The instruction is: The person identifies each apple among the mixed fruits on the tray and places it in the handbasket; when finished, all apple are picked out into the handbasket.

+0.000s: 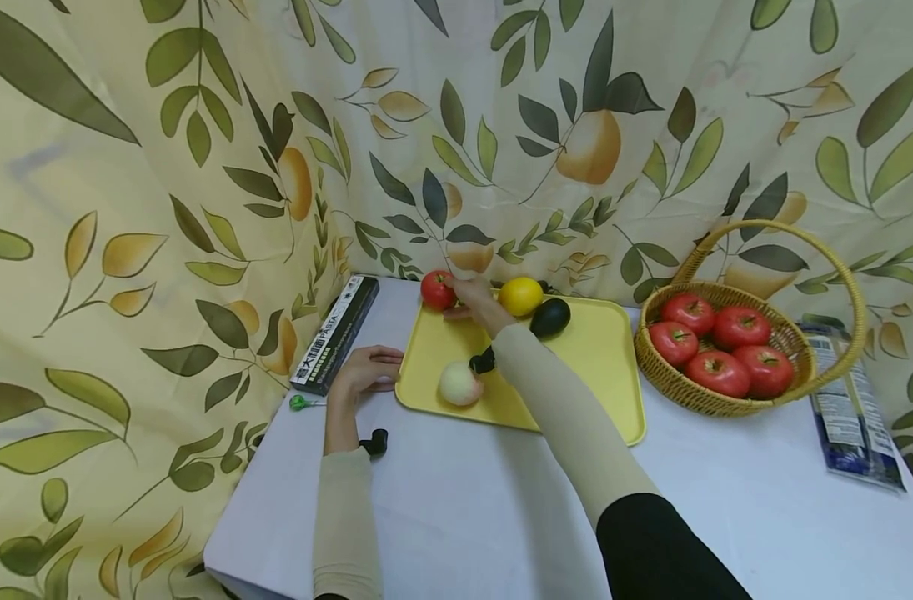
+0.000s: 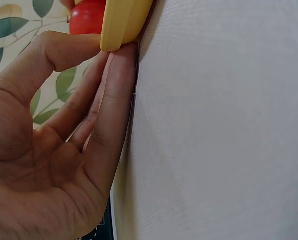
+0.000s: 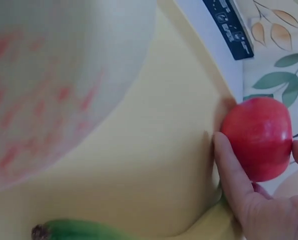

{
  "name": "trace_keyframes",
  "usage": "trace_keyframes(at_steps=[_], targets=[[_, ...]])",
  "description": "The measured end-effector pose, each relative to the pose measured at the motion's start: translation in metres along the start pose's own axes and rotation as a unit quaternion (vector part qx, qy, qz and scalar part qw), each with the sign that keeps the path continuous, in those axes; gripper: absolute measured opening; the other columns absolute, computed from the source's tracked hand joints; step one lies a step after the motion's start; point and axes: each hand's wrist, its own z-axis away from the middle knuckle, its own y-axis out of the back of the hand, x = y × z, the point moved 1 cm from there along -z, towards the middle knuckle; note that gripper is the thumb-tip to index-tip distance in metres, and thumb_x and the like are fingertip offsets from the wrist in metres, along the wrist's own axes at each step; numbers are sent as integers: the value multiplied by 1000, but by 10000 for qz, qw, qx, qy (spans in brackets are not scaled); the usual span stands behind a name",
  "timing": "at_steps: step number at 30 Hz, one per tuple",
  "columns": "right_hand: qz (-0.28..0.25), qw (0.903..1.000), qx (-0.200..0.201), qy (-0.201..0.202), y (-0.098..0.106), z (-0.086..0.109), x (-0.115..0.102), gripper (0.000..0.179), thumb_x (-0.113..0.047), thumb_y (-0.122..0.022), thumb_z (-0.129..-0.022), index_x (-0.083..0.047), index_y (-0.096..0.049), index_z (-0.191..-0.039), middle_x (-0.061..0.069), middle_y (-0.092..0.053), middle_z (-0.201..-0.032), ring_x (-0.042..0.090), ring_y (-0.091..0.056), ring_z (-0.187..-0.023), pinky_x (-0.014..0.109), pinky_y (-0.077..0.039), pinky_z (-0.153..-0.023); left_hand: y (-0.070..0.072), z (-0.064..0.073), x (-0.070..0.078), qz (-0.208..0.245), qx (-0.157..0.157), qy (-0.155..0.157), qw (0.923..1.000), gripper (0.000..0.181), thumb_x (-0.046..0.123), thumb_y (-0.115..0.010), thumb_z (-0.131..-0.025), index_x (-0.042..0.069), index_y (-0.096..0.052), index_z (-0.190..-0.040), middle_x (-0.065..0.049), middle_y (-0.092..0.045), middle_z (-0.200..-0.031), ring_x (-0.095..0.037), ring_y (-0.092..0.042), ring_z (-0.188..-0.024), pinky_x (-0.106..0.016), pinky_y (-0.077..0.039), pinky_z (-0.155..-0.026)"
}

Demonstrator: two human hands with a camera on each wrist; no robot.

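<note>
At the far left corner of the yellow tray [image 1: 599,367], my right hand [image 1: 480,302] holds a red apple [image 1: 437,290]. In the right wrist view, its fingers and thumb are on opposite sides of the apple [image 3: 259,139]. My left hand [image 1: 366,373] is at the tray's left edge; the left wrist view shows thumb and fingers pinching the tray rim [image 2: 119,25]. A pale, pink-blushed peach [image 1: 456,385] lies near the tray's front. Towards the back are a lemon [image 1: 521,296] and a dark avocado [image 1: 552,317]. What looks like a banana [image 3: 83,230] shows below the apple in the right wrist view.
A wicker basket [image 1: 707,400] of several red apples stands right of the tray, beside a blue and white packet [image 1: 854,408]. Left of the tray lie a black pasta box [image 1: 336,333] and a small green-headed item [image 1: 300,402]. A leaf-patterned curtain [image 1: 396,167] borders the table.
</note>
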Motion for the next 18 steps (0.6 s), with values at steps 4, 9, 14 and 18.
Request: trace_keyframes(at_steps=[4, 9, 14, 18], targets=[[-64, 9999, -2, -151, 0, -1, -4, 56, -17, -67, -103, -2, -45, -152, 23, -44, -154, 56, -60, -121, 59, -54, -102, 1, 0, -1, 22, -46, 28, 10000, 40, 0, -74, -92, 0, -66, -131, -18, -68, -128, -23, -71, -101, -39, -64, -87], [-239, 9994, 79, -257, 4, -1, -4, 63, -14, -70, -101, 0, -40, -155, 21, -39, -159, 52, -57, -128, 57, -54, -103, -1, 0, -1, 72, -81, 61, 9999, 40, 2, -74, -93, 0, -66, -132, -17, -67, -129, -23, -71, -102, -39, -64, -88], [-430, 9988, 158, -159, 9, 2, -1, 63, -12, -72, -99, 1, -42, -153, 18, -40, -158, 52, -57, -128, 58, -54, -102, -1, -1, 0, 55, -129, 5, 9999, 42, -1, -74, -92, -1, -65, -133, -19, -66, -131, -23, -70, -104, -39, -63, -89], [-451, 9990, 65, -35, 11, 3, 0, 56, -13, -72, -98, 3, -48, -146, 19, -45, -152, 53, -60, -122, 58, -55, -101, 1, -1, 0, 36, -56, -36, 10000, 42, -3, -73, -91, -1, -65, -132, -20, -67, -130, -24, -71, -102, -38, -64, -87]])
